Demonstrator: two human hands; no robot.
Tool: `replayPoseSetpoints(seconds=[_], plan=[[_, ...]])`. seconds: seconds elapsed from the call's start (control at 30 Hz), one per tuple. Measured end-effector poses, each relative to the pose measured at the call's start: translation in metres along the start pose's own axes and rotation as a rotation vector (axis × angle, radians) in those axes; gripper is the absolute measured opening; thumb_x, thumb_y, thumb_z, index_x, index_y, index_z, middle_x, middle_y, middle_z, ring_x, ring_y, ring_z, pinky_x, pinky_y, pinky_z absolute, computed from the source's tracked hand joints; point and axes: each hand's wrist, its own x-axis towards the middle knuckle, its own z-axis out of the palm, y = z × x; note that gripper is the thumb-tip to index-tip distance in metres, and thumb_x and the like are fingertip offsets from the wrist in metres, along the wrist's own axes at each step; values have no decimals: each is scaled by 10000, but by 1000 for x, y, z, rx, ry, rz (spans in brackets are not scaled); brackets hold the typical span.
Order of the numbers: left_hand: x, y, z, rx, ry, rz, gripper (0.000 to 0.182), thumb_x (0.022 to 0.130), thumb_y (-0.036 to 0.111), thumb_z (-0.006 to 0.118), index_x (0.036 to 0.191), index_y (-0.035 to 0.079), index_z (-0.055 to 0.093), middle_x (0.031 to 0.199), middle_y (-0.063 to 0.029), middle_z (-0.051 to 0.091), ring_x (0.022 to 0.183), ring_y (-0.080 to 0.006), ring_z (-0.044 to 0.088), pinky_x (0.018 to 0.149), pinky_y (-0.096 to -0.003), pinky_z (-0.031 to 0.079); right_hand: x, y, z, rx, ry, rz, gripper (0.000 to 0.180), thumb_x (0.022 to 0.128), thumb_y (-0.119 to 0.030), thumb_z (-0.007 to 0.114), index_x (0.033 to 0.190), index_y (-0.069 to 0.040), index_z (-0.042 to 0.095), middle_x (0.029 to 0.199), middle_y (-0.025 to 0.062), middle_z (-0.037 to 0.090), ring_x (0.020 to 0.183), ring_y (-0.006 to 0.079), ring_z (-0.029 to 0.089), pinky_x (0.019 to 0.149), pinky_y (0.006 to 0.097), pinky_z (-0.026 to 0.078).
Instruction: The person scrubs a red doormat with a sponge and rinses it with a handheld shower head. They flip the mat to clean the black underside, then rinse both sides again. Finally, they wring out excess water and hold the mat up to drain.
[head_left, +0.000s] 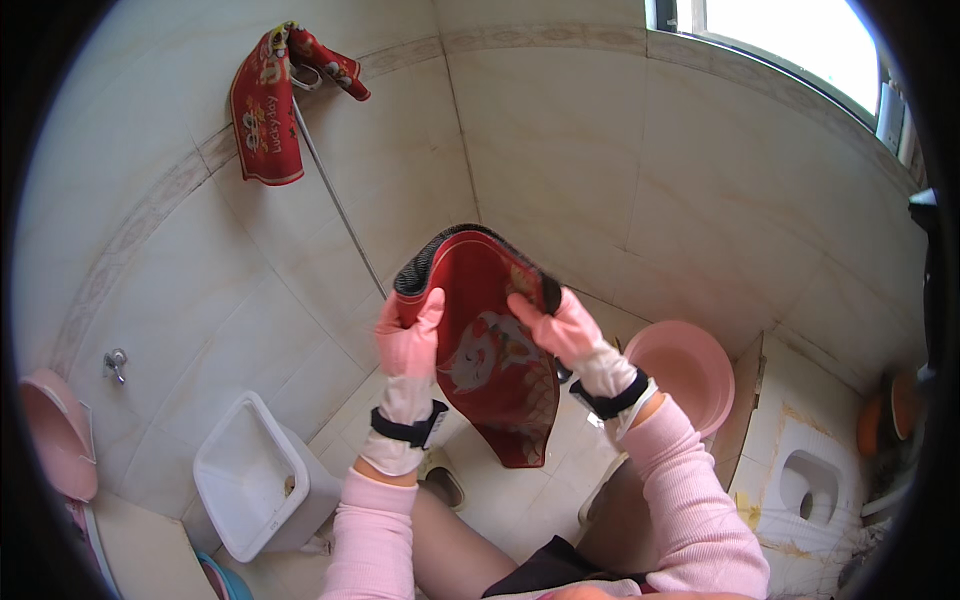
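A red floor mat (487, 352) with a pale printed figure hangs between my two gloved hands, its upper edge bowed and its lower end tapering down above the tiled floor. My left hand (409, 334), in a pink and white rubber glove, pinches the upper left edge with the thumb on the printed face. On the upper right edge my right hand (561, 324), gloved the same way, grips with its thumb in front. The dark, ribbed backing (420, 274) shows along the top. Black straps circle both wrists.
Another red mat (266, 112) hangs over a pole (341, 202) against the wall. A pink basin (679, 375) with liquid stands at right, near a squat toilet (810, 480). A white bin (247, 480) is at left, below a wall tap (115, 366). A window (787, 45) is upper right.
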Motion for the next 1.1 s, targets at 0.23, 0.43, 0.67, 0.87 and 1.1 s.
replayPoseSetpoints(seconds=[0.23,0.43,0.67,0.87,1.1], plan=[[-9,2,35,-118,-465,179,516,1009,292,429,1385,-57,377,1360,-135,484,1213,-208,474,1035,-308,341,22,15,37,-106,3,-387,884,787,-277,695,1486,-29,213,1500,201,295,1401,275,279,1131,341,219],[-10,1,37,-85,-701,152,742,978,449,428,1468,-61,200,1519,-176,277,1407,-260,249,1135,-348,171,16,18,33,84,251,-154,673,766,-61,706,1375,-34,419,1262,82,535,1158,178,499,993,312,392],[51,10,32,-43,-553,272,827,779,282,791,1421,10,347,1425,-128,390,1325,-209,366,1115,-364,284,10,13,8,446,294,-97,304,830,100,583,1105,-19,636,961,-29,651,836,72,556,780,242,468],[65,4,54,-57,-858,-55,970,630,251,869,1421,32,353,1406,-123,435,1337,-225,380,1111,-373,289,12,1,7,-90,158,-217,343,781,98,584,1103,-23,591,898,111,637,858,163,589,811,271,476],[16,16,72,-98,-670,-18,829,673,143,836,1367,-15,411,1332,-137,512,1274,-232,460,1066,-365,354,20,-14,34,847,174,2,233,983,-95,436,1195,-55,524,1088,22,584,988,114,549,895,259,441]])
